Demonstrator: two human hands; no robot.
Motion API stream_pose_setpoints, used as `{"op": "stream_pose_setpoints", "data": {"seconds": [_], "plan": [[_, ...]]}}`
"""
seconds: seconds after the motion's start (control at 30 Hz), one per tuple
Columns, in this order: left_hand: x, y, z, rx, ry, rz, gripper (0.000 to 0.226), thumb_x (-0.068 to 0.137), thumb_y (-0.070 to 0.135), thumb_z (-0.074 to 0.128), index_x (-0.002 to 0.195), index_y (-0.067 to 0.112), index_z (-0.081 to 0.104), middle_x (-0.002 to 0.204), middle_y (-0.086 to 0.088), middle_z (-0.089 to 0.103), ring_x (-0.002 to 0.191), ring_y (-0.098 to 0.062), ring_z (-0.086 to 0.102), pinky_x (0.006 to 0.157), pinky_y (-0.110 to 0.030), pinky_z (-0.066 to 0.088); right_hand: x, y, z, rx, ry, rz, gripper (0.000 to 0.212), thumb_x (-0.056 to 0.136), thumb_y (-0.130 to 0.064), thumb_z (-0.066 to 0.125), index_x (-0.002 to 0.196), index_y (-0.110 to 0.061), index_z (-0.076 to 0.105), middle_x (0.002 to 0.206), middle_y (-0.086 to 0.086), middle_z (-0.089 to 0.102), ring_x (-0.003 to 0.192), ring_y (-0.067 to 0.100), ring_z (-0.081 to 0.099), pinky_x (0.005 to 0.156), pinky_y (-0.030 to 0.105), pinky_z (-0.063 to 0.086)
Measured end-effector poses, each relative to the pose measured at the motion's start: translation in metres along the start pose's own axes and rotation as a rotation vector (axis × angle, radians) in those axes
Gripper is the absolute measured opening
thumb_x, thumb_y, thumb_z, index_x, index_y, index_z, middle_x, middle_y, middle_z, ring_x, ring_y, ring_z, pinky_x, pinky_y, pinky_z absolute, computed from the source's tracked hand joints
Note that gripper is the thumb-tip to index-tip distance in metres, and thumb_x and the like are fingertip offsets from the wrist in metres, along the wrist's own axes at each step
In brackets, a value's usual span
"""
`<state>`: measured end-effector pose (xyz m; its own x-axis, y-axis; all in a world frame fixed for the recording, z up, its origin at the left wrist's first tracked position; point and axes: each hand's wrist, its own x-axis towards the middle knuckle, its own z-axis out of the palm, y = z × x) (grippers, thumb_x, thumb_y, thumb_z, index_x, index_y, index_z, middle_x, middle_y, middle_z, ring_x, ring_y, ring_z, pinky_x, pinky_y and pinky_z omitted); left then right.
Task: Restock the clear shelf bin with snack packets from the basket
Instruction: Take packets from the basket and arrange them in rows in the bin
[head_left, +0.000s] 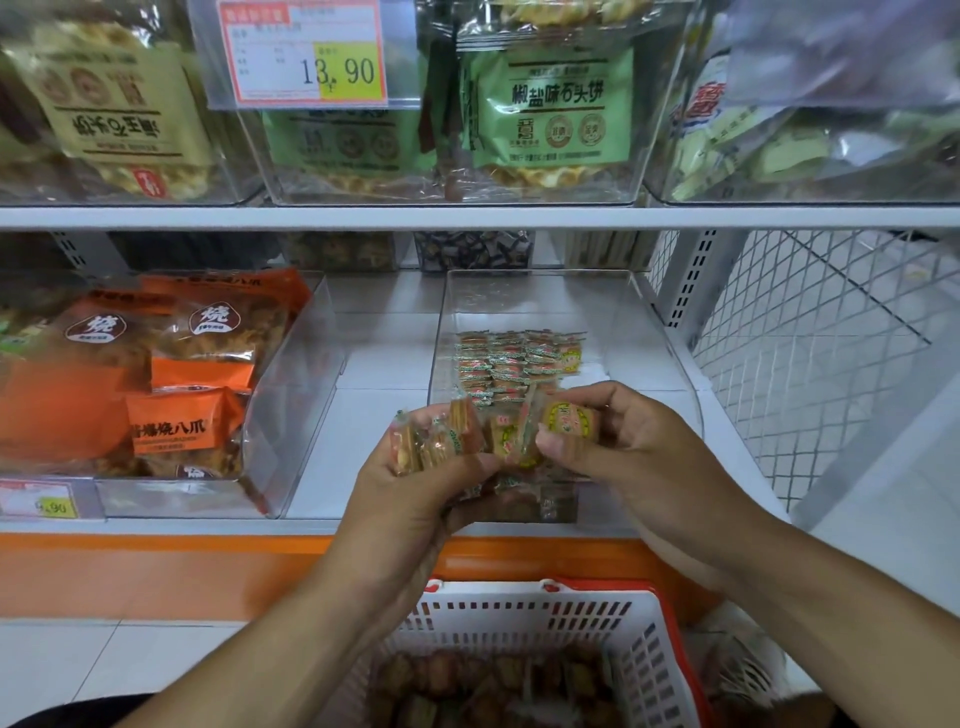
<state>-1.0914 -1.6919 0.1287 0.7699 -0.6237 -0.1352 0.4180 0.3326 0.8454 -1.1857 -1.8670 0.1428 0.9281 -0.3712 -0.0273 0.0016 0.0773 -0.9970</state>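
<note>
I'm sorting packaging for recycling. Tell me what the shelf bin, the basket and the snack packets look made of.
Shelf bin: clear rigid plastic, likely acrylic; the shelf shows through its glossy walls.
Basket: moulded white plastic with slotted walls and a red rim.
Snack packets: thin glossy film, probably plastic, printed, crinkled at the sealed edges.

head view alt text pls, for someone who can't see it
A person's left hand and right hand each grip a bunch of small snack packets over the front of a clear shelf bin, where rows of packets already lie. A white basket holding more packets sits below; orange snack bags fill the bin to the left.
</note>
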Motion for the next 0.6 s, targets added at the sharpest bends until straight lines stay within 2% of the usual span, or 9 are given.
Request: {"op": "stream_pose_setpoints", "data": {"seconds": [0.1, 0.2, 0.27, 0.33, 0.4, 0.47, 0.53, 0.6], "plan": [[-0.001, -0.006, 0.0, 0.037, -0.009, 0.014, 0.068, 0.068, -0.007, 0.08, 0.13, -0.005, 0.053, 0.108, -0.026, 0.074, 0.092, -0.038, 0.075, 0.069, -0.036, 0.062, -0.001, 0.003, 0.005, 0.072, 0.068, 0.067, 0.057, 0.052, -0.037, 0.092, 0.099, -0.014, 0.067, 0.099, 0.007, 0.074, 0.094, 0.02, 0.073, 0.074, 0.023, 0.056], [0.0, -0.011, 0.001, 0.043, 0.012, 0.037, 0.067, 0.068, -0.004, 0.076, 0.13, -0.001, 0.052, 0.104, -0.023, 0.075, 0.088, -0.037, 0.075, 0.07, -0.039, 0.061, -0.004, 0.0, 0.01, 0.023, 0.08, 0.126, 0.065, 0.056, -0.044, 0.089, 0.096, -0.005, 0.056, 0.086, 0.011, 0.063, 0.071, 0.015, 0.063, 0.057, 0.021, 0.051], [0.0, -0.014, 0.002, 0.048, 0.018, 0.054, 0.063, 0.067, -0.004, 0.078, 0.126, 0.003, 0.055, 0.101, -0.022, 0.075, 0.086, -0.035, 0.075, 0.069, -0.039, 0.062, -0.004, -0.001, 0.012, 0.022, 0.077, 0.17, 0.057, 0.059, -0.049, 0.085, 0.087, -0.011, 0.053, 0.079, 0.01, 0.055, 0.063, 0.012, 0.056, 0.047, 0.02, 0.044], [0.001, -0.015, 0.003, 0.061, 0.012, 0.065, 0.062, 0.068, -0.002, 0.079, 0.125, 0.003, 0.055, 0.103, -0.024, 0.075, 0.088, -0.036, 0.075, 0.07, -0.04, 0.062, -0.004, -0.003, 0.013, 0.081, 0.067, 0.218, 0.05, 0.06, -0.049, 0.083, 0.08, -0.015, 0.053, 0.071, 0.004, 0.06, 0.058, 0.008, 0.056, 0.046, 0.019, 0.043], [0.003, -0.014, 0.001, 0.063, 0.024, 0.081, 0.061, 0.07, -0.001, 0.079, 0.126, -0.001, 0.056, 0.105, -0.025, 0.074, 0.089, -0.038, 0.075, 0.071, -0.04, 0.062, -0.003, -0.004, 0.012, 0.167, 0.04, 0.259, 0.043, 0.064, -0.041, 0.082, 0.081, -0.012, 0.056, 0.071, 0.002, 0.067, 0.059, 0.008, 0.061, 0.05, 0.019, 0.048], [0.006, -0.013, -0.002, 0.068, 0.061, 0.106, 0.057, 0.069, -0.001, 0.078, 0.123, 0.0, 0.058, 0.101, -0.023, 0.075, 0.087, -0.035, 0.076, 0.069, -0.038, 0.062, -0.003, -0.008, 0.01, 0.29, -0.027, 0.302, 0.032, 0.071, -0.022, 0.081, 0.09, -0.008, 0.058, 0.085, 0.008, 0.074, 0.07, 0.014, 0.07, 0.058, 0.021, 0.055], [0.008, -0.012, -0.004, 0.085, 0.101, 0.137, 0.053, 0.067, -0.002, 0.077, 0.116, 0.008, 0.063, 0.094, -0.018, 0.076, 0.081, -0.029, 0.076, 0.065, -0.034, 0.061, -0.002, -0.011, 0.01, 0.378, -0.066, 0.359, 0.033, 0.075, -0.003, 0.076, 0.102, -0.004, 0.059, 0.099, 0.018, 0.075, 0.082, 0.022, 0.075, 0.066, 0.026, 0.059], [0.01, -0.011, -0.005, 0.112, 0.12, 0.171, 0.049, 0.065, -0.003, 0.078, 0.109, 0.016, 0.066, 0.09, -0.016, 0.076, 0.079, -0.027, 0.075, 0.065, -0.035, 0.061, -0.002, -0.012, 0.01, 0.412, -0.054, 0.397, 0.036, 0.079, 0.006, 0.07, 0.113, 0.001, 0.06, 0.106, 0.023, 0.074, 0.087, 0.026, 0.075, 0.07, 0.029, 0.061]]}}
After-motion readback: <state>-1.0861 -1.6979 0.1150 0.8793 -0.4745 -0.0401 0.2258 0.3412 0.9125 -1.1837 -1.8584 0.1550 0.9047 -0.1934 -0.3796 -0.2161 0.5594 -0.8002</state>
